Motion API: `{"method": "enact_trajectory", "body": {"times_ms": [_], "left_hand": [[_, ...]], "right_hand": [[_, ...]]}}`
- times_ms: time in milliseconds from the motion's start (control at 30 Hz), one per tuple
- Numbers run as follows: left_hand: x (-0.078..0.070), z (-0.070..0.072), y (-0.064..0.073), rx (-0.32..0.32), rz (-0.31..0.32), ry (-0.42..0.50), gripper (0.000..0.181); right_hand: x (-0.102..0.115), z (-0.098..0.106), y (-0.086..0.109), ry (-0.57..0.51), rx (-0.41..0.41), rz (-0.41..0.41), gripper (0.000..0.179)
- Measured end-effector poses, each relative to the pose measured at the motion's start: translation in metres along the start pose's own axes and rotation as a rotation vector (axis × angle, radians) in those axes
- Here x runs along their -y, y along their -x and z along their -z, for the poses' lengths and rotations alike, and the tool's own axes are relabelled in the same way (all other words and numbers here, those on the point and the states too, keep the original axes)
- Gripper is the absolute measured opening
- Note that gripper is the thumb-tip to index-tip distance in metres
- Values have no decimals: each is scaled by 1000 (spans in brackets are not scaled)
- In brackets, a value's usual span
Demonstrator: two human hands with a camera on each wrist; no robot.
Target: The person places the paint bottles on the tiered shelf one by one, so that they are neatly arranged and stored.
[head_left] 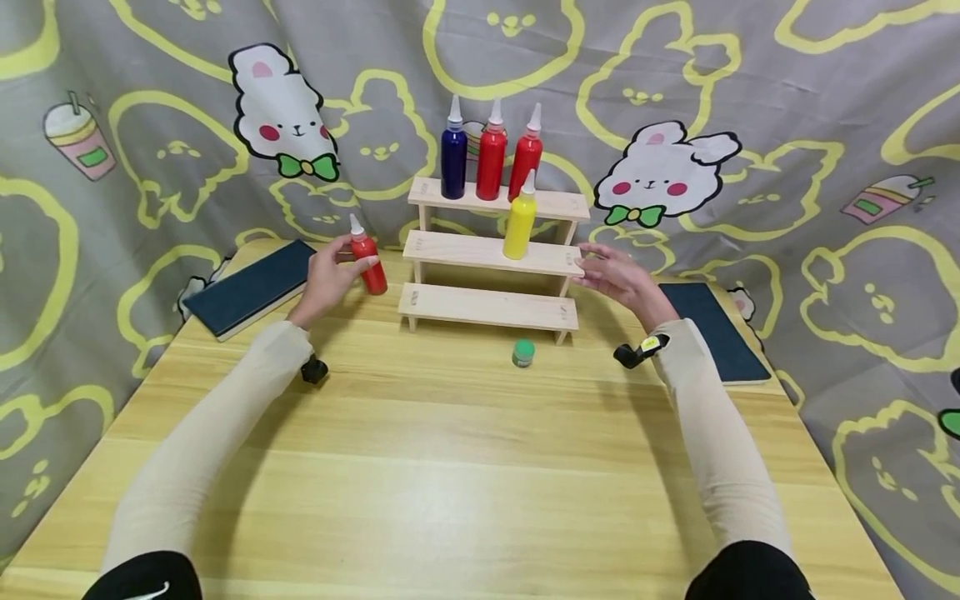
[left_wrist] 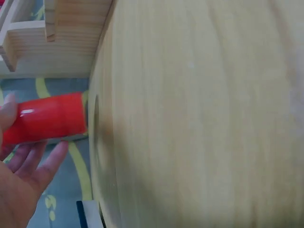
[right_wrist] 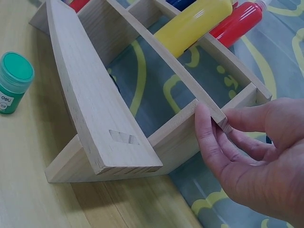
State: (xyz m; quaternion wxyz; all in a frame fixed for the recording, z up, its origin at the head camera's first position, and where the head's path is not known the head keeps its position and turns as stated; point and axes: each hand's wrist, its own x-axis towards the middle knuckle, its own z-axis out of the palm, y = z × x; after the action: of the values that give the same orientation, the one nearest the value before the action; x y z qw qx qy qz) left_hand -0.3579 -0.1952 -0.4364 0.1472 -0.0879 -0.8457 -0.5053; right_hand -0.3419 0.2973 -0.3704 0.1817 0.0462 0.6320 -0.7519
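A red paint bottle (head_left: 370, 265) with a white nozzle tip is left of the shelf, leaning a little. My left hand (head_left: 332, 275) holds it between thumb and fingers; in the left wrist view the red bottle (left_wrist: 52, 118) has its base close to the tabletop. My right hand (right_wrist: 251, 147) pinches the right end of the middle tier of the three-tier wooden shelf (head_left: 480, 302). On that tier stands a yellow bottle (head_left: 519, 225). The top tier carries a dark blue bottle (head_left: 453, 161) and two red bottles, one a red bottle (head_left: 491, 162) in the middle.
A small green-lidded jar (head_left: 523, 353) stands on the table (head_left: 480, 467) before the shelf. One dark flat board (head_left: 251, 287) lies at the back left, another dark board (head_left: 712, 333) at the right. A patterned grey curtain (head_left: 360, 50) hangs behind.
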Motion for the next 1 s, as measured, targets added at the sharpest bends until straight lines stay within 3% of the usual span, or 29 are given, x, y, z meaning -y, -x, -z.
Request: {"method": "enact_trajectory", "body": {"times_ms": [233,367,467,567,700,833,1000], "left_hand": [[-16,4,-2,-137,-58,91,52],[-33,8,-6,-166,-113,153,50],[-53,9,-6,-152,-133,194,49],[-82,8,0,-121,-141,248,48],[-115,0,4,-82,-176,305,45],[-124,-15,-2,-49,-223,313,46],[-123,-32,-12,10,-222,310,50]], "right_hand": [[1,4,3,-33,8,-9,49],[2,3,3,-41,12,-7,51],[2,2,3,-50,15,-13,54],[2,2,3,-54,17,-18,54],[2,3,3,-49,12,-17,52],[2,2,2,-50,16,-12,50],[1,0,0,-67,20,-8,46]]}}
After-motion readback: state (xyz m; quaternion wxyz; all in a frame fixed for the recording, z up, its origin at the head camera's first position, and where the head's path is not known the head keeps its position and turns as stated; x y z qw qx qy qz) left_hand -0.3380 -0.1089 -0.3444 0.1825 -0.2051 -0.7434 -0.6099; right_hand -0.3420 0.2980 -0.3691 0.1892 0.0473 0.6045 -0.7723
